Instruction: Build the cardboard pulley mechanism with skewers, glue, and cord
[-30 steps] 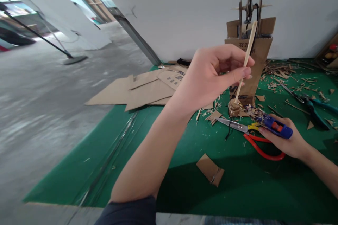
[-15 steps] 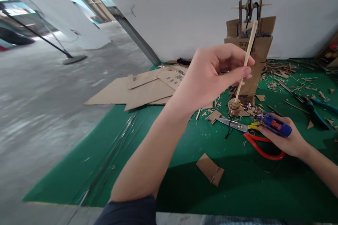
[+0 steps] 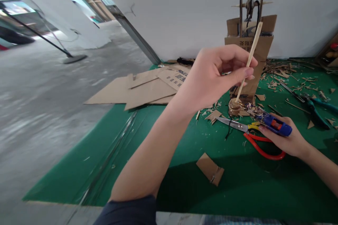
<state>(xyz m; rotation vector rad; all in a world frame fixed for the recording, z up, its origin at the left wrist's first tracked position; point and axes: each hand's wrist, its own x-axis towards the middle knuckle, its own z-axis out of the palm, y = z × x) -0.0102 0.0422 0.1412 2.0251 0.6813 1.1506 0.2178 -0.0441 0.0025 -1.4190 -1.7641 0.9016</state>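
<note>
My left hand (image 3: 213, 77) is closed in a pinch on a thin wooden stick (image 3: 249, 59), held nearly upright. The stick's lower end sits in a small round cardboard base (image 3: 233, 106) on the green mat. My right hand (image 3: 286, 140) lies low at the right, fingers wrapped round a blue glue gun (image 3: 274, 125) whose nozzle points at that base. Red-handled scissors (image 3: 253, 137) lie under and beside the right hand. A tall cardboard structure (image 3: 249, 47) with sticks on top stands just behind the base.
Flat cardboard sheets (image 3: 142, 89) lie at the mat's far left corner. A folded cardboard scrap (image 3: 210, 169) lies near me. Teal pliers (image 3: 315, 107) and several wood shavings (image 3: 282, 74) cover the right of the green mat (image 3: 132, 154). Grey floor lies beyond the left edge.
Almost nothing has moved. The view shifted slightly, and the stick and my left hand sit a touch further right. The right hand stays on the glue gun.
</note>
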